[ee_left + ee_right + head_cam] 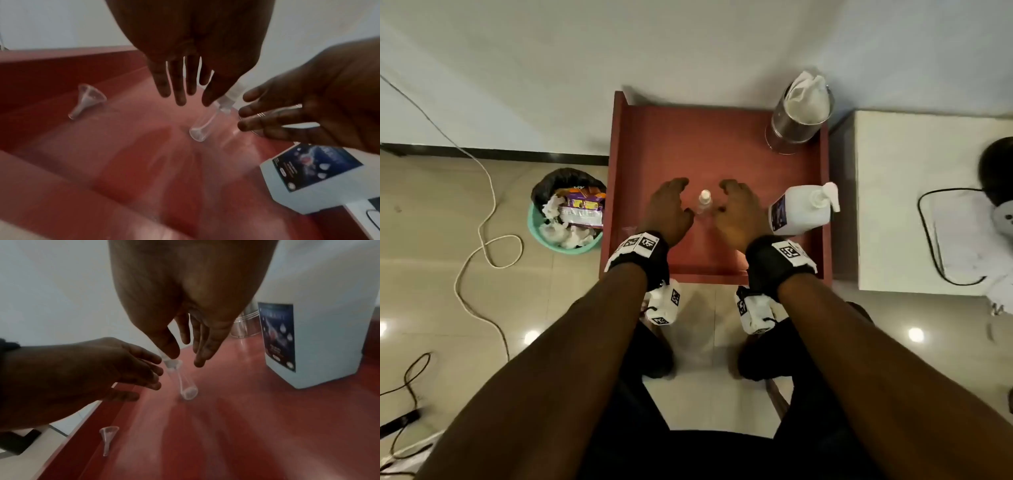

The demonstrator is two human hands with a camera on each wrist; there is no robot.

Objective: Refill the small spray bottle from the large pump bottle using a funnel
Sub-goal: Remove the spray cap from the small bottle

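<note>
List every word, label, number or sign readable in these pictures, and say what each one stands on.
No text can be read.
Large pump bottle: dark blue label with white print, too blurred to read.
Purple packet in the green bin: print too small to read.
Wrist bands: black-and-white square marker codes, no words.
Small spray bottle and funnel: clear, no print visible.

The table [654,144] is showing a smooth, glossy red top. At its centre the spray bottle [704,202] is looking like clear plastic, as is the funnel [87,99] at 9 o'clock. At 3 o'clock the pump bottle [803,210] is showing matt white plastic with a glossy printed label. At 1 o'clock the canister [792,126] is gleaming like polished metal, holding crumpled white cloth or paper.
</note>
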